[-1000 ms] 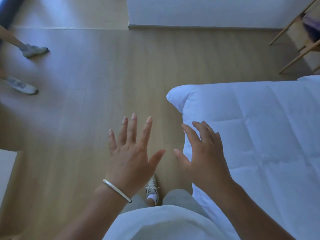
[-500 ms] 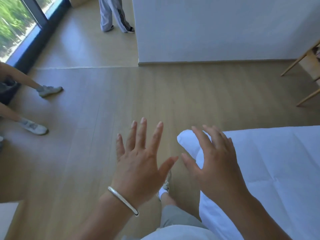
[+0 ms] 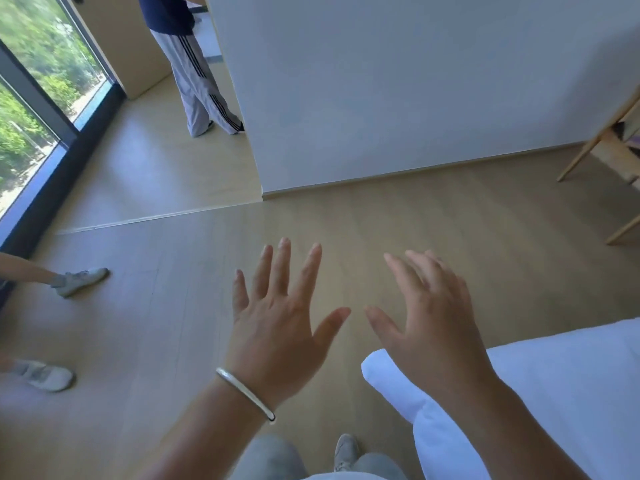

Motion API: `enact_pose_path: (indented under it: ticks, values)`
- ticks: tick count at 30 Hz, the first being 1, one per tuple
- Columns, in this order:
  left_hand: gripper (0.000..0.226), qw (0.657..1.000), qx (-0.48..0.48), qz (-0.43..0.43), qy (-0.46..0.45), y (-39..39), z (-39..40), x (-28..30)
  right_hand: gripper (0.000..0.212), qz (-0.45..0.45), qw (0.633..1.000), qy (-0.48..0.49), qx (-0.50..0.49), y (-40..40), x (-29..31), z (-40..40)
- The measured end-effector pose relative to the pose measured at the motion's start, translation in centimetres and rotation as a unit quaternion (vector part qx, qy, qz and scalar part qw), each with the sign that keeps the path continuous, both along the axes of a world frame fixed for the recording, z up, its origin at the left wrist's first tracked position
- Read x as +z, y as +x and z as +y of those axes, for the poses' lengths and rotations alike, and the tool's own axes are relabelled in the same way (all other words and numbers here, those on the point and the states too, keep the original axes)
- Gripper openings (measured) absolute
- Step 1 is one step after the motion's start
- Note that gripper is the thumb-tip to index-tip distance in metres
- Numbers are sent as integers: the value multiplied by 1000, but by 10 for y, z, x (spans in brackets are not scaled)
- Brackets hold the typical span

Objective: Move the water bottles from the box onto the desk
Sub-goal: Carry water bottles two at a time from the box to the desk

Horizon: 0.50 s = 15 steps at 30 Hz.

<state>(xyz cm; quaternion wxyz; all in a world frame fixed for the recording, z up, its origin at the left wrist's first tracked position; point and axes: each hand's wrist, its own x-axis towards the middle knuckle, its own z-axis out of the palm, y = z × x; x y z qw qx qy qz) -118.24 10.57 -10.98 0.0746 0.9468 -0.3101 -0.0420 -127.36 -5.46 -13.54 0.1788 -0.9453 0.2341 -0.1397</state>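
Pale wooden floor across most of the view; white wall far, window far left, white bed near right, wooden frame legs far right. Standing person in striped trousers far left; two more feet in light shoes at the left edge. Left hand and right hand raised side by side, apart, fingers spread, holding nothing. No box, bottles or desk in sight, so nothing to say of their look. Probably searching: best to turn and find the box before reaching.
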Motion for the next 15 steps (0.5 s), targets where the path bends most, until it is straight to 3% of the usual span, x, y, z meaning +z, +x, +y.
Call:
enact_pose_path:
  ticks: [7,15]
  values:
    - [86,997,-45,-13,-54,113,-59,9,76,4,999,-12,-37,98,21,-48]
    - [83,972,-182,-43,-142,271,-154,33,70,2,988,-44,-145,224,62,-108]
